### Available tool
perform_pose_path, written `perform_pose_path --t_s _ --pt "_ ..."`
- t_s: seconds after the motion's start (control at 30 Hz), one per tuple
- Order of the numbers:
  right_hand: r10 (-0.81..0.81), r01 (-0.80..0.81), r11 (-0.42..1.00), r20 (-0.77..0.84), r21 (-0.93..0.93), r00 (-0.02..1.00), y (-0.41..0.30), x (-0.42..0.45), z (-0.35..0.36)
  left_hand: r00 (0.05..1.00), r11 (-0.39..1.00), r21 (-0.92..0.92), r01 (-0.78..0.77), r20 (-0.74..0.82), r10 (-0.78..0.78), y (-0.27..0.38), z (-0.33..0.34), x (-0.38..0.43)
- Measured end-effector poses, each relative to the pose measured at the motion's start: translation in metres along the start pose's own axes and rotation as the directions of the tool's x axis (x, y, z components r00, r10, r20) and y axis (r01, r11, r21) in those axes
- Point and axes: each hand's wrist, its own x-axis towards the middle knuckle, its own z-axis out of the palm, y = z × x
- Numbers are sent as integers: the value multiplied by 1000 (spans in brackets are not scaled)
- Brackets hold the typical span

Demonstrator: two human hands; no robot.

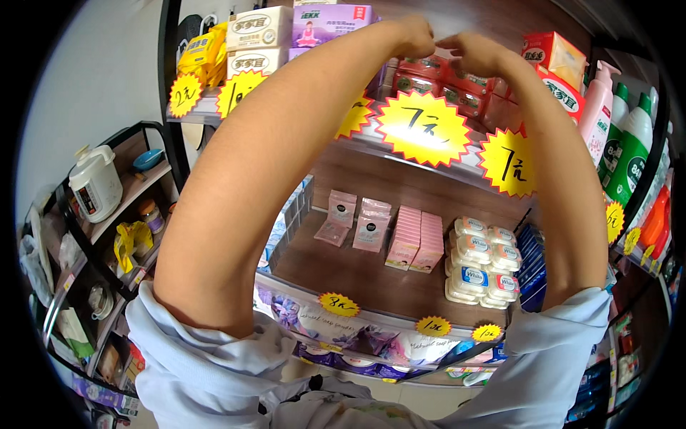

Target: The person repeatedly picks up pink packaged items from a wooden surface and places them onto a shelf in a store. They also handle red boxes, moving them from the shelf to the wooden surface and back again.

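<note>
Both arms reach up to the upper shelf. My left hand [418, 38], fingers curled, is above red transparent-wrapped packs [415, 84] stacked on the shelf. Close beside it on the right, my right hand [474, 55] has its fingers bent towards the left one and overlaps the upper packs. Whether either hand grips anything cannot be made out. Left of the packs stands a purple box [332, 24], partly behind my left forearm. On the right are a red soap box [560, 94] and a pink pump bottle [596, 110].
Starburst price tags [423, 128] line the shelf edge. Below, the middle shelf [343, 268] bears pink pouches [371, 228], pink cartons [404, 241] and white soap boxes [474, 249]. Green-and-white bottles [635, 147] stand far right. A side rack on the left holds a white electric kettle [96, 185].
</note>
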Motion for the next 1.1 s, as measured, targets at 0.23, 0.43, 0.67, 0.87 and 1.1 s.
perform_pose_path --t_s 0.23,0.43,0.67,0.87,1.1 --pt "63 -129 984 -436 -123 898 -67 -32 -23 851 913 -242 -329 -496 176 21 -20 -85" --pt "-74 415 871 -764 263 640 -209 -74 -12 507 795 306 -524 -637 580 -22 -70 -245" --pt "-572 817 576 -699 31 430 -410 -157 111 647 597 449 -665 -52 760 -113 -67 -482" --pt "-600 874 340 -636 347 486 -566 -143 195 982 915 374 -154 -41 182 -151 -79 -660" --pt "-741 748 205 -400 631 540 -708 -142 268 873 846 216 487 -142 -466 -184 -72 -800"
